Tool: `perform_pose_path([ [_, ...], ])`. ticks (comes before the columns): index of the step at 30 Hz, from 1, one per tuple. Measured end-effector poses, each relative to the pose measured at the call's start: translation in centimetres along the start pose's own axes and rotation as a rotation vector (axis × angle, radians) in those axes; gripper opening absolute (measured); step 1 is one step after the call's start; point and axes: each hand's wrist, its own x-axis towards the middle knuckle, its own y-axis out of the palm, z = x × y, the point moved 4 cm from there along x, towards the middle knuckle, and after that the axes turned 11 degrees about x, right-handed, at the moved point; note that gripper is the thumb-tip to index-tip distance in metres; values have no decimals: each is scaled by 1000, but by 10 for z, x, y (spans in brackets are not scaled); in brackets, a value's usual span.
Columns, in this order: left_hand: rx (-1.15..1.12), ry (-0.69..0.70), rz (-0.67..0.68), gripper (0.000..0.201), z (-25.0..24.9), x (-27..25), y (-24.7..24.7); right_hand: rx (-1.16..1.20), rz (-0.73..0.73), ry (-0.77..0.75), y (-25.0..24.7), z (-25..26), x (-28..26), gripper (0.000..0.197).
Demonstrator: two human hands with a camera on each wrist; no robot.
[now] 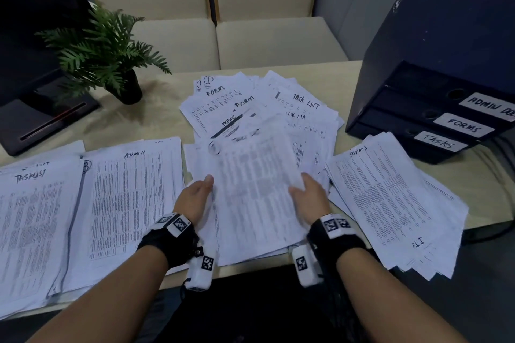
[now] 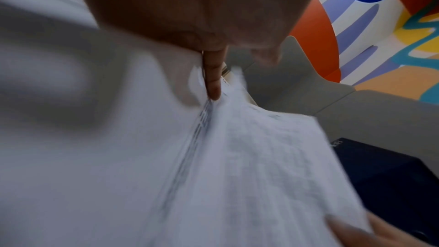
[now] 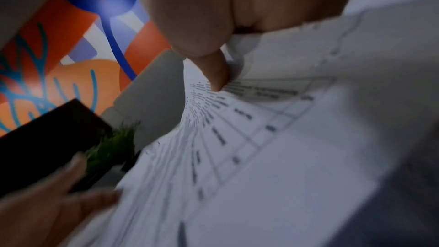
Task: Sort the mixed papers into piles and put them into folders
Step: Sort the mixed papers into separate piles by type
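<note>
A pale tabletop (image 1: 156, 122) fronts beige seats (image 1: 278, 42), a fern (image 1: 106, 50) and a dark file box (image 1: 434, 44) at its far corners. My left grip (image 1: 195, 198) and right grip (image 1: 309, 200) each pinch a side edge of a paper sheaf (image 1: 256, 189), between the ADMIN pile (image 1: 125, 203) and FORMS pile (image 1: 390, 203), near the mixed heap (image 1: 250, 103). Its print is blurred, unreadable.

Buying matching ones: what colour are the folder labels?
White labels, black handwriting; head view.

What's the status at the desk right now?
Left hand and right hand both grip a blurred sheet. Behind it the mixed heap; admin pile left, forms pile right. Nothing blocking.
</note>
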Motion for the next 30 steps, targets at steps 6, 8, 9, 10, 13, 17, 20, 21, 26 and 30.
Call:
perform_pose_path([
  [6,207,23,-65,11,4,-1,1,-130,-17,56,8,-21,7,30],
  [8,179,19,-79,11,8,-1,-1,-224,-204,92,-10,-26,16,46],
  [9,161,16,-83,13,9,-2,-1,-274,-240,116,-13,-29,18,53],
  [10,142,10,-82,16,10,-2,-1,-297,-251,137,-13,-31,20,58],
  [13,95,-3,-71,20,15,-1,1,-281,-215,186,-4,-32,23,52],
  [17,100,2,-63,20,19,2,-1,-315,-199,144,-6,-22,25,18],
  [20,91,10,-62,20,18,3,-2,-117,-355,78,-36,-7,22,22],
  [21,78,6,-63,20,19,3,-2,-15,-442,52,-50,-3,21,22],
  [26,9,3,-78,54,19,0,-2,106,-756,-156,-99,30,7,11],
  [30,22,9,-84,90,14,-6,-5,246,-789,-340,-117,53,8,9],
])
